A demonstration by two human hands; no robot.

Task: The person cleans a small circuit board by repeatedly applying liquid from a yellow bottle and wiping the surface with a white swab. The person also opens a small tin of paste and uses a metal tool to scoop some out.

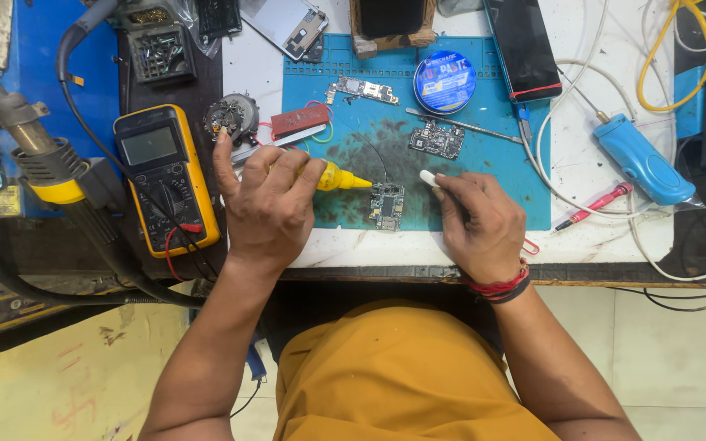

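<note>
Down on the blue mat (484, 196) that covers the middle of the white surface (590, 237), a small circuit board (386, 205) lies near the front edge, between the person's two hands. Their left hand (267, 208) is curled around a yellow bottle (338, 176), most fingers wrapped about its body while the index finger sticks up toward the far side; the bottle's pointed nozzle aims right and ends just above the far left corner of the board, though I cannot tell whether it touches. Their right hand (475, 220) sits just right of the board, fingers pressed together and pinching a small white piece (427, 177) that pokes out from the fingertips toward the far left, close to the board but apart from it. Farther back on the mat lie a second circuit board (436, 140), a long narrow board (362, 88) and a round blue tin (444, 82), with a thin metal tool (463, 125) between the tin and the second board. Left of the left hand a yellow multimeter (165, 175) rests on a dark pad, and beyond it a hot air gun (34, 151) lies at an angle. To the right, a blue handheld tool (643, 167) and a red pen-like tool (594, 208) lie among white cables.
</note>
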